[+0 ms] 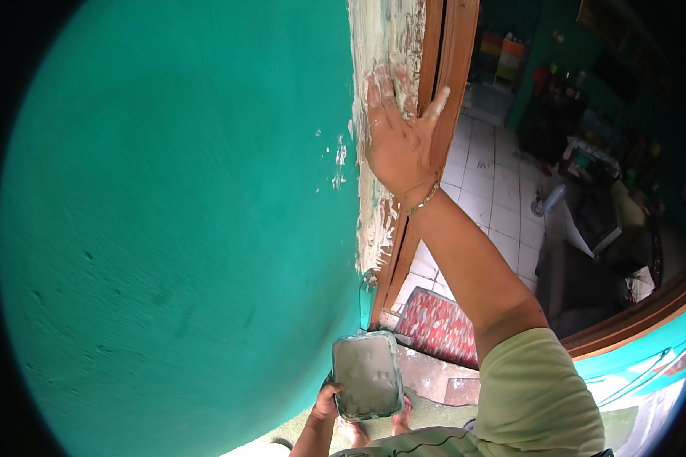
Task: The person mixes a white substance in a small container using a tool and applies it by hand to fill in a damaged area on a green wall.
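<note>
My right hand point(401, 148) lies flat with fingers spread on a strip of wet whitish paste point(375, 206) along the wall's edge; paste smears its fingers, and the thumb reaches over the brown wooden door frame point(456, 84). Lower down, my left hand point(326, 401) grips the side of a rectangular tub point(398, 365), its thumb over the rim. Smooth greyish-white paste point(364, 369) fills much of the tub. Left of the strip, the green wall point(183, 190) carries a few white splashes.
Through the doorway lie white floor tiles point(499, 175), a red and white patterned mat point(438, 324) at the threshold, and a clear plastic bottle point(555, 198). Dark furniture stands deeper in the dim room. My bare feet show below the tub.
</note>
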Tool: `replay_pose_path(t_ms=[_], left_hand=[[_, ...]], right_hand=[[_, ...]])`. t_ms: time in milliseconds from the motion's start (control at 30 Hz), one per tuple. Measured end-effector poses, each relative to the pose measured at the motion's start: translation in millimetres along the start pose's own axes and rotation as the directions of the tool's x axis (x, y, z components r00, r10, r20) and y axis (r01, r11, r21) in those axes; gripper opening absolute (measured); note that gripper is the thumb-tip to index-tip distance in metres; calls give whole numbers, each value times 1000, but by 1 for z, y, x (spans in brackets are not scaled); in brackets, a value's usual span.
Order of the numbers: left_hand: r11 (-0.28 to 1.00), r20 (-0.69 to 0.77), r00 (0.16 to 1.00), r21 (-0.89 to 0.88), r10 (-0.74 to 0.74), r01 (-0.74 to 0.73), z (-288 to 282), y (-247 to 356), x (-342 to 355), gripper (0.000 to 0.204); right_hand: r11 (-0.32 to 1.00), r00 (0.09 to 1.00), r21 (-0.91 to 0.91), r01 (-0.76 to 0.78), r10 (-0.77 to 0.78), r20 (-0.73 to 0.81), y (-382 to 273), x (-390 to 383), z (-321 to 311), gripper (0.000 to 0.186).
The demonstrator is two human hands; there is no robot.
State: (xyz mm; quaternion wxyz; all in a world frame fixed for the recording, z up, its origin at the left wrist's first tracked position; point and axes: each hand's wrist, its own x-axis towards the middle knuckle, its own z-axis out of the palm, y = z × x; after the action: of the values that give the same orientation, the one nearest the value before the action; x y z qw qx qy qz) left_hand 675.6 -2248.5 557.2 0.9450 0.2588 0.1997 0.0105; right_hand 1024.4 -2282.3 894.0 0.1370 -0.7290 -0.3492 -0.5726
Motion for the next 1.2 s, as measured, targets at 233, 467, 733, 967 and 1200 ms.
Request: replay_pose_path(t_ms=[233,467,733,967,1200], left_hand=[[999,-10,1000,52,-11,12,-5,5,-5,56],[994,40,999,104,-24,20,-23,2,1,60],[995,80,994,74,-79,73,-33,-3,4,59],[992,93,993,108,-79,69,-30,-4,-3,61],[991,119,988,104,-100,87,-36,-3,-2,62]], right_hand=[[995,982,60,-80,68,175,-11,-41,10,52],[994,962,84,-72,47,267,-14,-71,20,57],[999,941,37,-10,-3,339,-10,-70,-6,62],[916,942,305,-258,169,291,-15,-87,-29,68],[992,931,-10,-129,124,343,-25,-105,6,64]])
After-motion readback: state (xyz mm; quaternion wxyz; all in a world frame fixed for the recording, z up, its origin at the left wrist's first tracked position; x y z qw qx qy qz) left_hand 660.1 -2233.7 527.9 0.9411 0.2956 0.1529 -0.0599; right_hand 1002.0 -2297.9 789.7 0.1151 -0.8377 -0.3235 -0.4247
